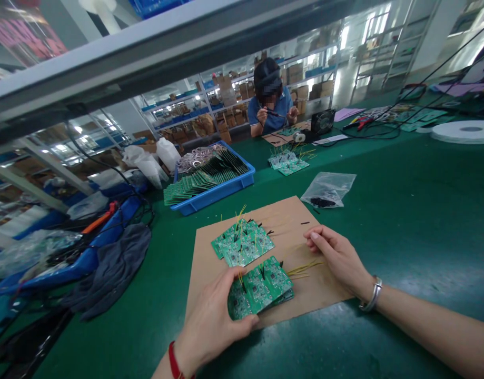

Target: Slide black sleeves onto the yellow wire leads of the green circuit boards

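Observation:
My left hand (216, 310) is wrapped round the left end of a small stack of green circuit boards (261, 287), thumb at the front edge and fingers behind. Yellow wires (307, 268) stick out from the stack's right side. Behind it, more green boards (245, 245) with black pieces and upright yellow wires lie overlapping on a brown cardboard sheet (289, 216). My right hand (331, 252) is over the sheet's right side, fingertips pinched together; what they hold, if anything, is too small to make out. A short black piece (305, 223) lies just beyond those fingertips.
A blue tray (216, 196) full of boards stands behind the cardboard. To its right lie a clear plastic bag (329, 188) and more wired boards (288, 162). Across the green table (423, 221) sits a person (271, 100) holding a tool. Dark cloth (111, 268) is at left; a shelf edge crosses above.

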Action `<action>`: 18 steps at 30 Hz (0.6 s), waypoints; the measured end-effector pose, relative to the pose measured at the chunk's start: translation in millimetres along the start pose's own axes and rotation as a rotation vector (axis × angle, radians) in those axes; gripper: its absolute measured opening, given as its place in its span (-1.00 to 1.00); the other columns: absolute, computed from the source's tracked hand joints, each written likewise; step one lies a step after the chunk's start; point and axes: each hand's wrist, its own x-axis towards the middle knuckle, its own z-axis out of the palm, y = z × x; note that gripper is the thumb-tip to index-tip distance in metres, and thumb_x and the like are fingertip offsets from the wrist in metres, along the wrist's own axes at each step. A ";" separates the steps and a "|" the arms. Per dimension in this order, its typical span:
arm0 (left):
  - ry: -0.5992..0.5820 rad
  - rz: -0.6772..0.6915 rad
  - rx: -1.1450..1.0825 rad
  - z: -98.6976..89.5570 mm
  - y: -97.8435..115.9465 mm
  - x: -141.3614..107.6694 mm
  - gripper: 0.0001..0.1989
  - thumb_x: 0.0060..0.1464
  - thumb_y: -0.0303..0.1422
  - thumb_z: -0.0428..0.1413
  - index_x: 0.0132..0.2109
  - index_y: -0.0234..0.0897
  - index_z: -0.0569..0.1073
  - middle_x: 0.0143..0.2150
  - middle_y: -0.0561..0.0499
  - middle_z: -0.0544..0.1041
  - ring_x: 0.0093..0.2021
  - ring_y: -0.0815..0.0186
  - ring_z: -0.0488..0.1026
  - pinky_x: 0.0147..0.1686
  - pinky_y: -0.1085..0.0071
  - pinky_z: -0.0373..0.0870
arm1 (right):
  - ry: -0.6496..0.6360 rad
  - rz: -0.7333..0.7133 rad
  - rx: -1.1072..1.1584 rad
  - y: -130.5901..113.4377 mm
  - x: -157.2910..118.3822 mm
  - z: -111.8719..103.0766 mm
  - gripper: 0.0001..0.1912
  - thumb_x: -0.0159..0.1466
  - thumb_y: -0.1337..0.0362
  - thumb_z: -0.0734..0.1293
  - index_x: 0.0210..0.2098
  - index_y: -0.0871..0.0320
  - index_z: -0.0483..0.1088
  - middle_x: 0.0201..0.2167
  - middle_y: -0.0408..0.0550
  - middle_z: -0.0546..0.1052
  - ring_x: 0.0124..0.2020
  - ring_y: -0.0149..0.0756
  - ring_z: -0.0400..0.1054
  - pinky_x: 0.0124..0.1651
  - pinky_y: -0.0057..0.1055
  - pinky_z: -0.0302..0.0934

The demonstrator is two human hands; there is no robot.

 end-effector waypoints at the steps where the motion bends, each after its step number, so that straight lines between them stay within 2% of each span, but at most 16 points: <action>1: 0.013 -0.001 -0.011 0.7 -1.5 -1.6 -0.42 -0.14 -0.34 0.20 0.09 -0.20 0.28 0.07 -0.10 0.43 0.05 0.10 0.38 0.06 0.11 0.32 | 0.001 -0.008 -0.008 0.5 -0.1 0.0 -0.71 0.27 0.05 0.21 -0.32 0.15 0.37 -0.45 -0.09 0.42 -0.41 -0.33 0.31 -0.33 -0.40 0.23; 4: 0.069 -0.004 -0.042 -4.7 -2.3 -5.6 -0.43 -0.11 -0.34 0.19 0.10 -0.18 0.26 0.08 -0.11 0.41 0.07 0.09 0.38 0.07 0.09 0.33 | 0.049 -0.058 -0.087 1.5 -3.8 -0.2 -0.75 0.31 0.10 0.17 -0.29 0.14 0.34 -0.44 -0.10 0.39 -0.40 -0.32 0.29 -0.32 -0.39 0.20; 6: 0.123 0.003 -0.065 -18.6 4.5 -3.8 -0.44 -0.08 -0.32 0.19 0.10 -0.18 0.24 0.08 -0.12 0.41 0.08 0.10 0.38 0.09 0.09 0.32 | 0.105 -0.136 -0.174 -0.7 -10.7 -0.1 -0.80 0.33 0.16 0.14 -0.24 0.12 0.30 -0.39 -0.09 0.38 -0.35 -0.30 0.28 -0.28 -0.37 0.18; 8: 0.186 0.020 -0.079 -39.4 18.9 6.5 -0.46 -0.04 -0.28 0.19 0.09 -0.17 0.22 0.08 -0.11 0.40 0.09 0.12 0.37 0.12 0.11 0.29 | 0.100 -0.283 -0.259 -7.1 -21.0 0.7 -0.88 0.32 0.26 0.14 -0.19 0.10 0.26 -0.32 -0.08 0.38 -0.29 -0.29 0.28 -0.23 -0.35 0.16; 10: 0.232 0.049 -0.064 -61.5 39.0 29.0 -0.48 -0.02 -0.24 0.19 0.08 -0.17 0.23 0.07 -0.09 0.40 0.10 0.15 0.37 0.13 0.14 0.28 | -0.008 -0.497 -0.311 -16.0 -32.4 2.4 -0.86 0.26 0.37 0.16 -0.17 0.09 0.22 -0.32 -0.08 0.39 -0.26 -0.29 0.28 -0.18 -0.32 0.14; 12: 0.268 0.101 -0.024 -78.0 60.8 65.0 -0.49 -0.03 -0.19 0.20 0.05 -0.18 0.25 0.05 -0.07 0.41 0.07 0.16 0.38 0.11 0.15 0.30 | -0.135 -0.695 -0.276 -23.4 -41.5 5.1 -0.77 0.19 0.44 0.17 -0.16 0.10 0.19 -0.34 -0.11 0.40 -0.28 -0.31 0.29 -0.15 -0.31 0.12; 14: 0.282 0.175 -0.003 -84.6 80.5 113.1 -0.47 -0.05 -0.15 0.21 0.03 -0.21 0.27 0.03 -0.07 0.42 0.05 0.17 0.39 0.06 0.17 0.33 | -0.263 -0.793 -0.228 -25.0 -45.6 8.6 -0.74 0.16 0.43 0.19 -0.15 0.10 0.18 -0.36 -0.14 0.43 -0.29 -0.33 0.31 -0.15 -0.32 0.12; 16: 0.279 0.226 0.022 -80.8 95.9 169.3 -0.46 -0.07 -0.11 0.21 0.01 -0.25 0.29 0.00 -0.09 0.44 0.01 0.18 0.41 0.00 0.21 0.37 | -0.357 -0.800 -0.217 -20.4 -44.9 12.1 -0.78 0.20 0.40 0.20 -0.15 0.07 0.21 -0.36 -0.17 0.46 -0.29 -0.36 0.34 -0.15 -0.33 0.14; 18: 0.269 0.260 0.082 -68.2 107.2 228.5 -0.45 -0.08 -0.08 0.22 0.00 -0.27 0.30 -0.03 -0.10 0.46 -0.02 0.19 0.42 -0.03 0.25 0.36 | -0.417 -0.777 -0.213 -13.9 -42.0 14.0 -0.83 0.28 0.38 0.17 -0.17 0.02 0.27 -0.41 -0.21 0.48 -0.33 -0.38 0.36 -0.19 -0.36 0.18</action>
